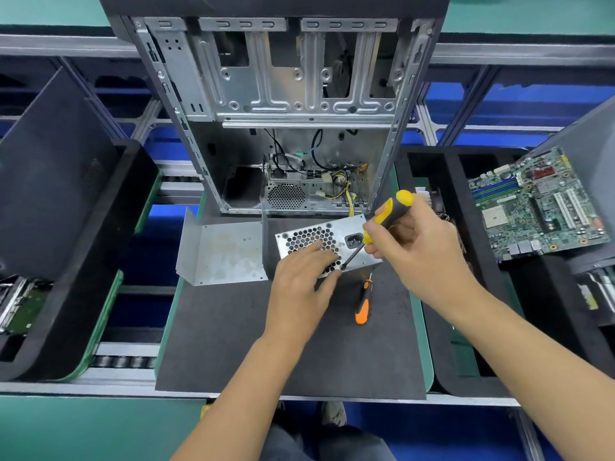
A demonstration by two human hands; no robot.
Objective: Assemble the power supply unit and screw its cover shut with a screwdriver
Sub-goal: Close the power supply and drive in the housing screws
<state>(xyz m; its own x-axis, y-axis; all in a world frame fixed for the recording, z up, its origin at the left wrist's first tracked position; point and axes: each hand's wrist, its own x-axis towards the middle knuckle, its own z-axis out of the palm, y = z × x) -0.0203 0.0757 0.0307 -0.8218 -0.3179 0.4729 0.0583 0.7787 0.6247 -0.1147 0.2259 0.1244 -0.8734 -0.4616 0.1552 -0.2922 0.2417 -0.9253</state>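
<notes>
The silver power supply unit [346, 231] stands on the dark mat with its honeycomb grille and power socket facing me. My left hand [301, 284] lies flat on the grille, fingers straight, thumb beside the lower edge. My right hand [417, 247] grips a yellow-and-black screwdriver [387, 214]; its shaft slants down-left and the tip sits at the unit's lower front edge next to my left thumb. The bent metal cover [221, 252] lies open-side up to the left of the unit, apart from it.
An orange-handled screwdriver [362, 306] lies on the mat [266, 354] just in front of the unit. The open computer case [283, 104] stands behind. A motherboard [535, 204] rests in a black tray at right; black foam trays sit at left.
</notes>
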